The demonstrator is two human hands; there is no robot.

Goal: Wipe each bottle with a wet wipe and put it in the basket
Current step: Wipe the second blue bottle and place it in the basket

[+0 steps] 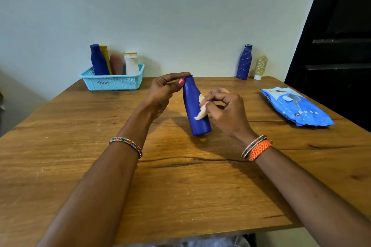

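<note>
A blue bottle (pixel 194 110) stands tilted on the wooden table (pixel 80 166), its base touching the wood. My left hand (pixel 164 90) pinches its cap end from the left. My right hand (pixel 224 110) holds a crumpled white wet wipe (pixel 201 109) pressed against the bottle's right side. The light blue basket (pixel 112 82) sits at the back left and holds several bottles: a blue one (pixel 98 60), a yellow one, a brown one and a white one. A marked blue bottle (pixel 244 62) and a cream tube (pixel 260 67) stand at the back right by the wall.
A blue pack of wet wipes (pixel 297 106) lies near the table's right edge. A dark door (pixel 341 46) stands to the right of the table. A crack runs across the tabletop in front of my wrists.
</note>
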